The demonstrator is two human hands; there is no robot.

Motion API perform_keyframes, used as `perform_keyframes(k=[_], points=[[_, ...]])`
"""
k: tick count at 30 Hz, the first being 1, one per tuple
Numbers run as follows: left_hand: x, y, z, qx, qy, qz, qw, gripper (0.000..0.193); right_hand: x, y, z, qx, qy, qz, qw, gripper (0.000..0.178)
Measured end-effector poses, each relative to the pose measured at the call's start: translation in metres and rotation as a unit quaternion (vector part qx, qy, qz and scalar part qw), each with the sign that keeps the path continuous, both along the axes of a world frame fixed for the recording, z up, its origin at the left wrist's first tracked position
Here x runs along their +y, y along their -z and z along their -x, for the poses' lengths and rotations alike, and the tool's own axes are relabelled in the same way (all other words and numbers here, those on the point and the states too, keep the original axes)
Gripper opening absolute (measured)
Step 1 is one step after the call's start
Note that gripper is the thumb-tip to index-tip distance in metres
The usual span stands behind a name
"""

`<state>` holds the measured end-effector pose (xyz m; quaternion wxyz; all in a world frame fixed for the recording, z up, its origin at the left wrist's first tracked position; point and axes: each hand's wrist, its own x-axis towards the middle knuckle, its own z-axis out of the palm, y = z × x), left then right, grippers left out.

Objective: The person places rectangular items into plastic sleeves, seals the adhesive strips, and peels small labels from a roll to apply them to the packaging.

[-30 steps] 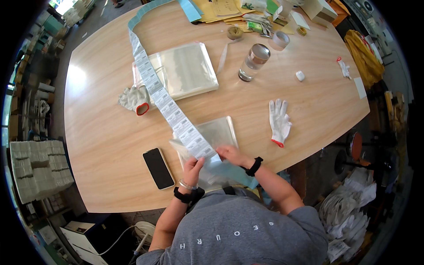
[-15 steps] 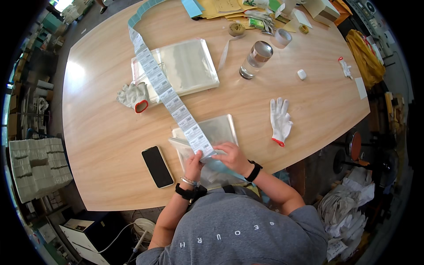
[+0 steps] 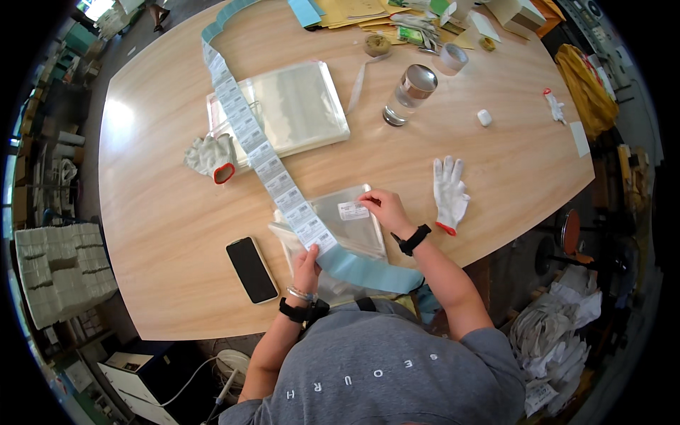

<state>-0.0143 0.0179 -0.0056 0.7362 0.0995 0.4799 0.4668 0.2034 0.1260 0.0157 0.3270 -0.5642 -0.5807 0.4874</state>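
My left hand point(image 3: 307, 268) pinches a long strip of printed labels point(image 3: 276, 176) near the end of its labelled part. Past my thumb, bare blue backing point(image 3: 372, 272) curves off to the right, toward the table's edge. Between the fingertips of my right hand point(image 3: 386, 210) is one white label point(image 3: 353, 210), held by its right end over a stack of clear plastic bags point(image 3: 327, 205). Whether the label touches the top bag, I cannot tell. The strip runs away from me across a larger stack of clear bags point(image 3: 294, 103).
A phone point(image 3: 253, 269) lies left of my left hand. White work gloves point(image 3: 450, 195) rest to the right, a grey-white glove point(image 3: 212, 157) to the left. Farther back are a glass tumbler point(image 3: 411, 95), tape rolls point(image 3: 453, 58), a small white case point(image 3: 484, 117) and yellow envelopes point(image 3: 354, 13).
My right hand has moved away from the strip, up and to the right, with a single label. The bare blue backing now stretches out to the right. My left hand has stayed nearly in place.
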Motion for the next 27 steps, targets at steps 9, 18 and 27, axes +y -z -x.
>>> perform_keyframes(k=[9,18,27], points=[[-0.004,0.010,0.006,0.032,0.026,-0.003,0.999,0.033,-0.006,0.011,0.021,-0.254,-0.075,-0.146,0.953,0.049],[-0.007,0.020,0.005,0.032,0.021,-0.017,0.999,0.034,0.010,-0.007,0.038,-0.363,-0.046,-0.151,0.918,0.067],[0.000,-0.002,-0.006,0.081,-0.011,0.006,0.997,0.028,0.000,-0.003,0.036,-0.362,-0.060,-0.219,0.904,0.067]])
